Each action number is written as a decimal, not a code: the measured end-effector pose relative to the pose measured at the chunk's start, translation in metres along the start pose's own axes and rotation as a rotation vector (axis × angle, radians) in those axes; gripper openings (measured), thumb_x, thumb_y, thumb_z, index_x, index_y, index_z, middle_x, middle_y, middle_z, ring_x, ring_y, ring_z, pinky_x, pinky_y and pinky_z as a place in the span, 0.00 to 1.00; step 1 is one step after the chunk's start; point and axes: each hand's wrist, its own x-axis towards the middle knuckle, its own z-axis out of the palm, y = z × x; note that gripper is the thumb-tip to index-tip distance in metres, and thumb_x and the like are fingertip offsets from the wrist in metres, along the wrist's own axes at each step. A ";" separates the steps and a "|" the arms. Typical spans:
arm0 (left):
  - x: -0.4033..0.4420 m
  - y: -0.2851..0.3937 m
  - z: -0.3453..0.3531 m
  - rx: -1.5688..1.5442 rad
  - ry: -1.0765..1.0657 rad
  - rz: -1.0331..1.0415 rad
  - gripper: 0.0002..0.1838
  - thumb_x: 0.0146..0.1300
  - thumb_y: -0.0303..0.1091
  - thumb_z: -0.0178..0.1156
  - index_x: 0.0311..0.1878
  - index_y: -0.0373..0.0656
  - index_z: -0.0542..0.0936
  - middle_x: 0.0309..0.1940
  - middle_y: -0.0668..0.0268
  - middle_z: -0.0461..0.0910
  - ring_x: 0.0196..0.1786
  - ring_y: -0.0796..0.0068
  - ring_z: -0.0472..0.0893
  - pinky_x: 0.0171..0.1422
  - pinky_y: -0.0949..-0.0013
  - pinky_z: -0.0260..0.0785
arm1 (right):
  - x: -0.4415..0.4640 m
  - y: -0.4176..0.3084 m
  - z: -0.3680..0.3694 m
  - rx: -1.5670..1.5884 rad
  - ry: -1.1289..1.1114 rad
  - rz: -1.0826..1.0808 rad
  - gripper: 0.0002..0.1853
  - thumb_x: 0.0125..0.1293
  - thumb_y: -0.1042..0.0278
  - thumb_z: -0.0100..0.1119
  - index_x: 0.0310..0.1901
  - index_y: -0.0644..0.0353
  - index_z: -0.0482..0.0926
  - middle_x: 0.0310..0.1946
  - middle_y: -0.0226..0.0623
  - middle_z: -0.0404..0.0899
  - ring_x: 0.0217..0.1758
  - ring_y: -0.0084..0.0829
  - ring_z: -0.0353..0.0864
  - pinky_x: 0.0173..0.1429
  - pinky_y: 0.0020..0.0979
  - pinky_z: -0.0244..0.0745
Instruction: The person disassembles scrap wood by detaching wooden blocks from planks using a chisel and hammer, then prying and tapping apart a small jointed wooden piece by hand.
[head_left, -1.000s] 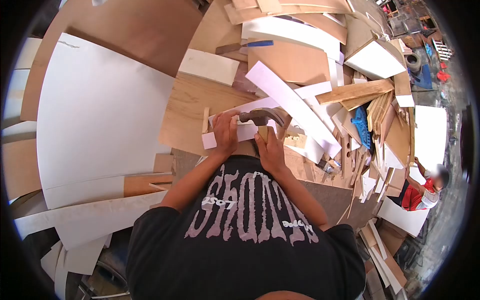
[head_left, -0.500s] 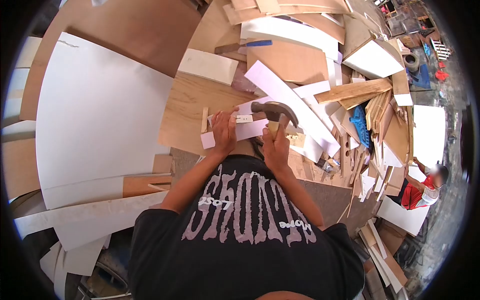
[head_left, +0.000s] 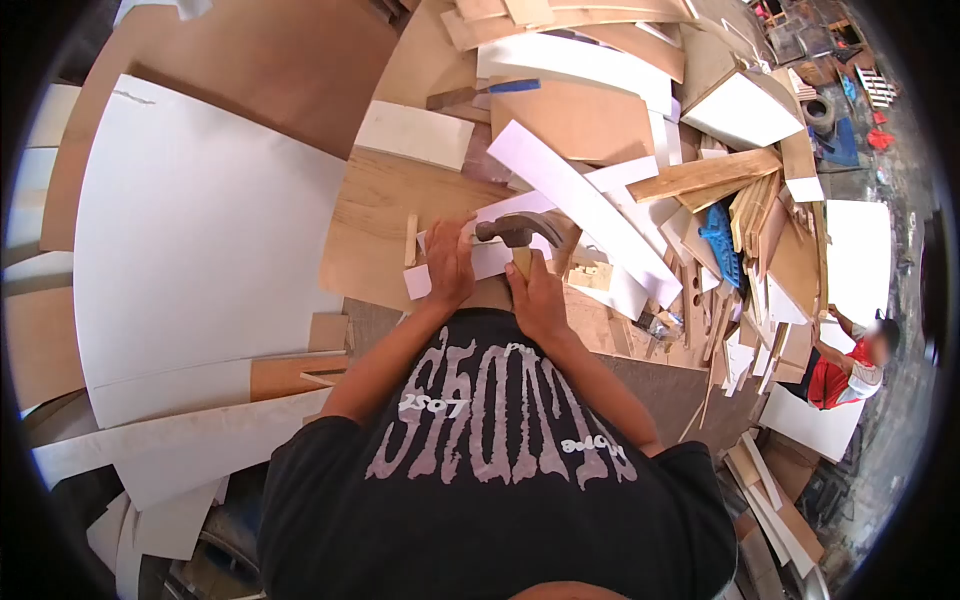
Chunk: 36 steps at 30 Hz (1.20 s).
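Observation:
My right hand [head_left: 540, 300] is wrapped round the handle of a claw hammer [head_left: 518, 230], whose head is turned to the left, close to the fingers of my left hand [head_left: 449, 265]. My left hand rests on a pale pink-white board [head_left: 490, 260] on the wooden work surface [head_left: 370, 220]; its fingers are together, and what they pinch, if anything, is hidden. Just left of it lies a short wooden strip [head_left: 411, 240]. Some small yellowish pieces [head_left: 592, 275] sit to the right of the hammer.
A large white panel [head_left: 200, 240] lies at the left. A blue-handled saw [head_left: 485, 93], a long pale board [head_left: 585, 213], offcuts and a blue plastic object [head_left: 719, 245] lie beyond and to the right. A person in red [head_left: 835, 378] is at the far right.
The hammer rose away to the right between the earlier frames, and has now come back down to the left beside my left hand, which has stayed nearly in place.

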 end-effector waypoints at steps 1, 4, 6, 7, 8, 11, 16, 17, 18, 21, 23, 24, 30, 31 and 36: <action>0.002 0.001 0.002 -0.004 0.001 0.008 0.21 0.81 0.39 0.40 0.63 0.42 0.79 0.56 0.57 0.83 0.62 0.54 0.79 0.79 0.48 0.53 | 0.002 0.004 0.001 -0.007 -0.027 -0.003 0.23 0.79 0.57 0.55 0.64 0.66 0.69 0.36 0.63 0.84 0.40 0.66 0.84 0.43 0.57 0.75; -0.001 0.003 0.000 0.004 -0.030 -0.037 0.21 0.81 0.39 0.41 0.65 0.43 0.78 0.62 0.57 0.82 0.68 0.55 0.77 0.82 0.48 0.49 | 0.000 0.004 0.004 0.194 0.115 0.036 0.23 0.79 0.55 0.56 0.61 0.69 0.70 0.36 0.62 0.84 0.40 0.66 0.84 0.45 0.57 0.76; -0.001 0.004 0.001 -0.012 -0.022 -0.067 0.21 0.81 0.40 0.41 0.65 0.43 0.78 0.66 0.58 0.80 0.74 0.56 0.73 0.85 0.48 0.44 | -0.003 -0.001 0.002 0.364 0.201 0.004 0.21 0.79 0.57 0.57 0.58 0.70 0.72 0.32 0.60 0.83 0.36 0.68 0.82 0.44 0.56 0.77; -0.002 0.002 -0.001 -0.009 -0.032 -0.066 0.21 0.81 0.40 0.41 0.65 0.43 0.78 0.66 0.58 0.80 0.74 0.56 0.73 0.85 0.48 0.44 | -0.005 0.001 0.006 0.370 0.205 0.011 0.21 0.79 0.57 0.57 0.58 0.70 0.72 0.32 0.60 0.83 0.36 0.68 0.82 0.44 0.56 0.77; -0.004 0.000 -0.001 -0.032 -0.023 -0.065 0.21 0.81 0.40 0.41 0.66 0.44 0.78 0.67 0.57 0.80 0.75 0.56 0.72 0.85 0.47 0.43 | -0.006 0.006 0.011 0.187 0.111 -0.037 0.21 0.79 0.57 0.57 0.57 0.69 0.72 0.33 0.60 0.83 0.36 0.68 0.82 0.43 0.56 0.77; -0.003 -0.002 0.002 -0.029 -0.032 -0.047 0.22 0.82 0.41 0.42 0.67 0.44 0.78 0.68 0.57 0.79 0.76 0.55 0.71 0.85 0.46 0.43 | 0.002 0.005 0.004 0.015 -0.022 -0.081 0.21 0.78 0.58 0.57 0.58 0.69 0.70 0.34 0.64 0.83 0.38 0.68 0.83 0.41 0.58 0.74; -0.004 0.001 -0.001 -0.007 -0.017 -0.066 0.23 0.82 0.42 0.41 0.68 0.43 0.77 0.68 0.56 0.79 0.76 0.52 0.71 0.85 0.44 0.43 | 0.005 0.007 -0.001 0.153 0.103 -0.002 0.29 0.79 0.51 0.57 0.60 0.75 0.73 0.35 0.65 0.84 0.39 0.65 0.85 0.42 0.55 0.77; -0.006 0.000 -0.006 -0.049 -0.052 -0.072 0.22 0.81 0.43 0.44 0.68 0.42 0.76 0.67 0.55 0.78 0.75 0.51 0.71 0.84 0.44 0.46 | 0.006 0.011 -0.005 0.151 0.096 -0.004 0.29 0.79 0.51 0.57 0.60 0.75 0.73 0.35 0.65 0.84 0.39 0.65 0.85 0.42 0.55 0.77; -0.007 -0.002 -0.010 -0.090 -0.084 -0.079 0.23 0.80 0.44 0.48 0.68 0.42 0.76 0.67 0.54 0.78 0.74 0.50 0.72 0.84 0.45 0.48 | 0.008 0.015 -0.010 0.066 0.102 -0.014 0.26 0.78 0.51 0.57 0.58 0.73 0.74 0.35 0.66 0.84 0.39 0.68 0.84 0.42 0.58 0.76; -0.016 -0.009 -0.015 -0.191 -0.151 -0.105 0.25 0.74 0.43 0.61 0.69 0.41 0.75 0.67 0.52 0.77 0.73 0.50 0.72 0.81 0.48 0.55 | 0.007 0.040 -0.013 -0.056 0.100 0.036 0.23 0.77 0.51 0.59 0.54 0.69 0.77 0.36 0.67 0.84 0.41 0.69 0.84 0.43 0.59 0.76; -0.017 -0.012 -0.021 -0.119 -0.165 -0.071 0.27 0.70 0.40 0.66 0.69 0.41 0.75 0.65 0.51 0.78 0.70 0.51 0.75 0.75 0.51 0.63 | 0.000 0.057 -0.014 -0.193 0.120 0.038 0.24 0.76 0.51 0.60 0.58 0.66 0.78 0.35 0.67 0.84 0.40 0.66 0.85 0.44 0.58 0.78; -0.017 -0.012 -0.023 -0.045 -0.180 -0.032 0.30 0.65 0.38 0.72 0.69 0.42 0.75 0.64 0.50 0.79 0.66 0.52 0.78 0.70 0.55 0.71 | -0.003 0.069 -0.014 -0.258 0.071 0.079 0.25 0.75 0.51 0.61 0.62 0.64 0.77 0.39 0.64 0.85 0.42 0.62 0.87 0.44 0.57 0.79; -0.014 -0.014 -0.024 -0.136 -0.210 -0.295 0.24 0.62 0.33 0.75 0.61 0.40 0.82 0.51 0.52 0.88 0.52 0.53 0.88 0.57 0.57 0.80 | -0.002 0.113 0.002 -0.365 0.136 -0.069 0.28 0.72 0.56 0.63 0.72 0.47 0.74 0.56 0.52 0.84 0.47 0.57 0.87 0.47 0.54 0.82; -0.014 -0.014 -0.024 -0.135 -0.210 -0.293 0.24 0.62 0.33 0.75 0.61 0.40 0.82 0.51 0.52 0.88 0.52 0.53 0.88 0.57 0.57 0.80 | -0.002 0.115 0.003 -0.364 0.138 -0.070 0.28 0.72 0.56 0.63 0.72 0.47 0.74 0.56 0.52 0.84 0.47 0.57 0.87 0.47 0.54 0.82; -0.017 -0.007 -0.027 -0.028 -0.170 -0.088 0.20 0.62 0.34 0.76 0.55 0.39 0.85 0.48 0.52 0.88 0.50 0.51 0.88 0.54 0.57 0.80 | 0.002 0.123 0.013 -0.414 0.051 0.061 0.33 0.70 0.60 0.66 0.76 0.37 0.71 0.51 0.46 0.83 0.49 0.52 0.86 0.51 0.51 0.81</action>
